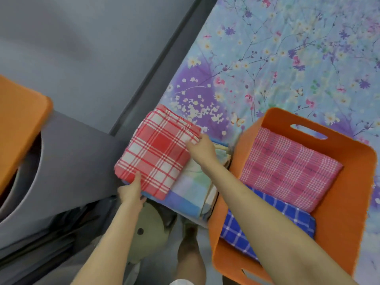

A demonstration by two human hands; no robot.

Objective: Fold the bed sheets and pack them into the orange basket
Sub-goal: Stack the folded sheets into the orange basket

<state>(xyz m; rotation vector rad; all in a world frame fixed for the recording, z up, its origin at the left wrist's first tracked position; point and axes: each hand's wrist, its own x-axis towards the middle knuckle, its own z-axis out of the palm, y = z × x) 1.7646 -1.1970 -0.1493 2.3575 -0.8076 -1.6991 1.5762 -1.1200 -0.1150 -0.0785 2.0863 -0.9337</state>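
1. The bed (287, 48) carries everything. The orange basket (349, 202) sits on it to my right, with a pink checked sheet (287, 167) farther in and a blue checked sheet (267, 219) nearer me.
2. The red plaid sheet (158, 153), folded almost square, lies on a pastel stack (191, 192) at the bed's edge, just left of the basket. I judge its way in runs rightward over the basket's left wall.
3. My right grip (202, 149) is the nearer one to the basket. It sits on the sheet's right edge and the fingers seem pressed together, pinching the cloth there.
4. My left grip (131, 192) pinches the near-left edge, with the thumb on top and the fingers curled under.
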